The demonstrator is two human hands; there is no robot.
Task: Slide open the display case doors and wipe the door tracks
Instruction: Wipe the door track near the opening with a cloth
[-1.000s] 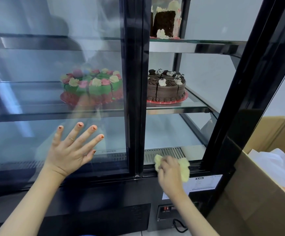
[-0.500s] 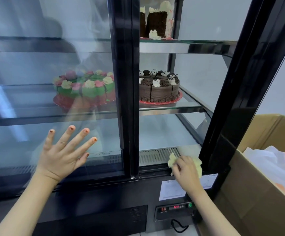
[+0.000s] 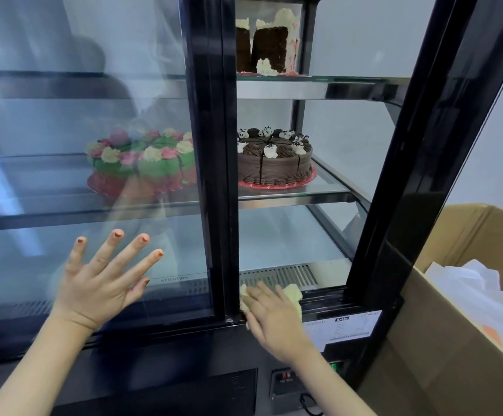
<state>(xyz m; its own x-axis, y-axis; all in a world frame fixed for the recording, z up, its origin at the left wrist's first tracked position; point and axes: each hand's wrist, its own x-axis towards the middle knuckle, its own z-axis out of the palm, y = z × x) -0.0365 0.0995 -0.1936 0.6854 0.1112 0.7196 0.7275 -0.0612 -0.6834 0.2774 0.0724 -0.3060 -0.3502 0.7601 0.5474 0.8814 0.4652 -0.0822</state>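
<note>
The sliding glass door of the display case is pushed to the left, so the right part of the case stands open and the bottom door track is bare for cleaning. The left hand lies flat on the glass with all fingers spread wide, and it holds nothing. I judge that it presses on the pane to keep the door from sliding back while the other hand works.

The right hand is low at the sill, just beside the black door frame. Its fingers are nearly straight and press a pale yellow cloth down on the left end of the track; it is more a flat press than a closed grip. The cloth shows on both sides of the hand and touches the track grooves, in front of the metal vent grille.

Inside, a chocolate cake sits on the middle glass shelf, well above the cloth, and a green and pink cake is seen behind the glass. A cardboard box stands at the right of the case. The right end of the track is not covered by the cloth.
</note>
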